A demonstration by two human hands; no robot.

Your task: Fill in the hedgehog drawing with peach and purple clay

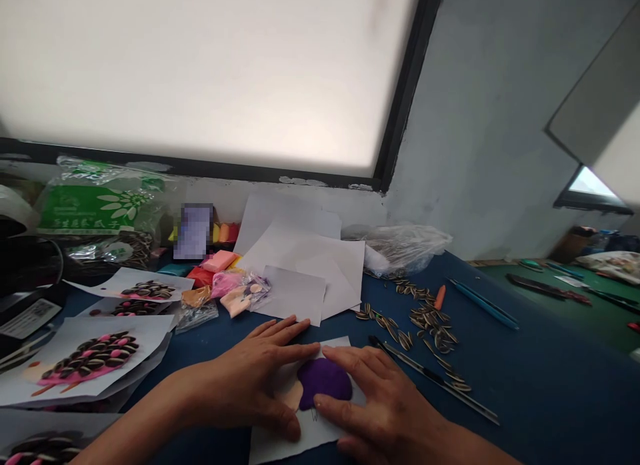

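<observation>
A white sheet of paper (330,433) lies on the blue tabletop before me. On it is a flattened patch of purple modelling clay (326,383), joined on its left by a smaller peach-coloured clay piece (291,395). Short pen lines show just below the purple. My left hand (260,368) rests over the sheet's left side with fingers spread, its thumb beside the peach clay. From the right, my right hand (377,398) reaches over the purple clay, fingers apart, with its thumb touching the lower edge. Neither hand grips anything.
Finished cards with sunflower seeds on clay (95,355) lie left. Behind are clay packets (223,260), blank paper (295,295), a green seed bag (95,208) and a plastic bag (405,245). Loose sunflower seeds (435,325), a pen (440,382) and a blue tool (485,304) lie right.
</observation>
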